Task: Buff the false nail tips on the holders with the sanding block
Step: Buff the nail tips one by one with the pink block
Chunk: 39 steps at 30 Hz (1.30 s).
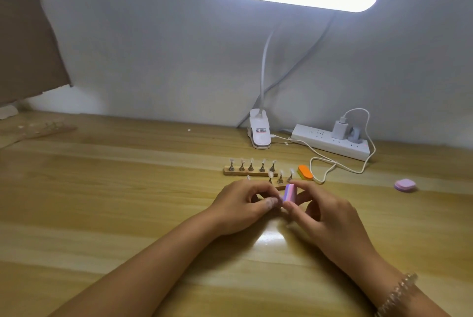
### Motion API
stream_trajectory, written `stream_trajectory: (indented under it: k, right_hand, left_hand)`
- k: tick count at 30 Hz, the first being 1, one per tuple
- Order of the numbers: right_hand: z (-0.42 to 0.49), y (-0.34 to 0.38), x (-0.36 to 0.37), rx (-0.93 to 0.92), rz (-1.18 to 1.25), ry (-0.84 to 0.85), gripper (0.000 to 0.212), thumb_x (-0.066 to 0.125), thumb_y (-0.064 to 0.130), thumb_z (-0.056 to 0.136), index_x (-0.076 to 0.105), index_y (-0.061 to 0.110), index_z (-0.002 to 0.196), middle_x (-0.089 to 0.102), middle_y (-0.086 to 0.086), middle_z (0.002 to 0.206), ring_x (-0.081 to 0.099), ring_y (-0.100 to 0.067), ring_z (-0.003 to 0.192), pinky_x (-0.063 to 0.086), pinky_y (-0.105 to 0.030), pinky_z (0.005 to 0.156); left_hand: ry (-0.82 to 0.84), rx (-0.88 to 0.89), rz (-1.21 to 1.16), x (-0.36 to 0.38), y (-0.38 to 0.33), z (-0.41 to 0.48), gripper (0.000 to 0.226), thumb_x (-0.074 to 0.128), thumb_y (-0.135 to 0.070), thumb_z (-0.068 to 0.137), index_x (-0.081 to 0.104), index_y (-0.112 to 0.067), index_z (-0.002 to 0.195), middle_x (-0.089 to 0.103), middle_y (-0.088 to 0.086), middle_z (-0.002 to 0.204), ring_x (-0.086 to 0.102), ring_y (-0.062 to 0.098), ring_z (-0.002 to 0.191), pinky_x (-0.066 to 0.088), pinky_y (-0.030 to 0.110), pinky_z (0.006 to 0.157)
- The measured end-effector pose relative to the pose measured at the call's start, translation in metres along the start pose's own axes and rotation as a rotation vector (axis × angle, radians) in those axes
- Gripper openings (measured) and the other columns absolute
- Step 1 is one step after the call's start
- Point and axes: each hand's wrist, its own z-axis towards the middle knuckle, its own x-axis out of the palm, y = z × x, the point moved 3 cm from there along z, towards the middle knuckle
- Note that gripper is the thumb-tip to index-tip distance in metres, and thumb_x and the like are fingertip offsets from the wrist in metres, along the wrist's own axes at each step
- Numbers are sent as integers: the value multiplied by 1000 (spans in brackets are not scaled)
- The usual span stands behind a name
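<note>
Pinching sanding block (290, 192): right hand (325, 212) | left hand (240, 205): fingers curled, hold unclear | front holders (280, 178) partly hidden behind hands

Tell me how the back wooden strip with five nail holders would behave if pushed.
The wooden strip lies flat and low on the glossy table, so it would probably slide rather than tip. Its five upright holders look narrow; a sharp shove might topple them.

Bare forearms, beaded bracelet (399, 291) on right wrist
</note>
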Motion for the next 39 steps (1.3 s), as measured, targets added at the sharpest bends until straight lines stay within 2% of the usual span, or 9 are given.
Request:
stream_trajectory:
  k: [5, 10, 15, 22, 26, 29, 33, 36, 39]
  right_hand:
    - [-7, 13, 0, -110, -37, 54, 42, 75, 34, 82, 61, 30, 121, 62, 22, 87, 56, -5, 60, 52, -30, 57]
    - [-1, 1, 1, -5, -26, 8, 37, 74, 34, 82, 63, 30, 117, 65, 19, 81, 58, -4, 61, 50, -32, 63]
    - [-6, 8, 0, -103, -47, 27, 42, 79, 28, 79, 62, 28, 117, 61, 20, 85, 55, -4, 58, 48, -25, 55]
    - [-1, -2, 1, -7, 1, -19, 33, 77, 39, 78, 62, 31, 106, 63, 18, 76, 56, -8, 56, 46, -28, 56]
    - [-3, 6, 1, -68, -44, 31, 41, 76, 36, 79, 65, 28, 117, 64, 18, 83, 55, -5, 57, 47, -25, 59]
    - [-5, 8, 1, -70, 12, 32, 46, 73, 34, 81, 64, 25, 125, 64, 20, 89, 56, -7, 59, 47, -21, 61]
    - [-7, 8, 0, -92, -25, 45, 48, 78, 20, 80, 63, 27, 125, 64, 24, 91, 55, -7, 61, 50, -27, 61]
    - [-5, 5, 0, -36, -33, 22, 37, 76, 31, 80, 66, 31, 115, 64, 21, 88, 54, -5, 61, 49, -30, 61]
    - [-4, 3, 2, -14, -74, 28, 38, 74, 38, 81, 66, 29, 117, 65, 20, 92, 48, -1, 69, 42, -25, 65]
  left_hand:
    - [9, 7, -7, 1, 1, -1, 16, 60, -21, 96, 71, -33, 99, 61, -23, 79, 48, -5, 60, 33, 25, 65]
    - [5, 10, -17, 0, 1, 0, 14, 62, -28, 96, 71, -39, 95, 61, -26, 76, 49, -8, 58, 33, 24, 61]
    - [7, 31, -50, 0, 1, -1, 14, 61, -23, 98, 73, -30, 100, 60, -23, 75, 48, -6, 55, 33, 20, 58]
    - [11, 24, -10, 0, -1, -1, 12, 65, -28, 95, 73, -35, 96, 64, -22, 79, 50, -8, 56, 33, 18, 57]
    - [5, 25, -45, 0, -2, -2, 12, 65, -26, 95, 72, -36, 93, 65, -18, 83, 51, -6, 55, 38, 22, 56]
    - [-28, 2, -116, 0, -1, -2, 14, 63, -21, 96, 73, -30, 93, 61, -19, 75, 49, -3, 53, 44, 25, 53]
    - [-42, 3, -39, 0, -1, -2, 14, 62, -19, 96, 73, -26, 97, 59, -21, 73, 49, -8, 57, 34, 15, 58]
    - [-31, 1, -15, -1, -1, -2, 13, 63, -21, 95, 74, -27, 99, 62, -19, 78, 50, -10, 56, 31, 12, 56]
    - [-14, -5, -23, 0, -1, -2, 13, 63, -23, 95, 74, -27, 101, 65, -16, 85, 51, -8, 56, 35, 16, 56]
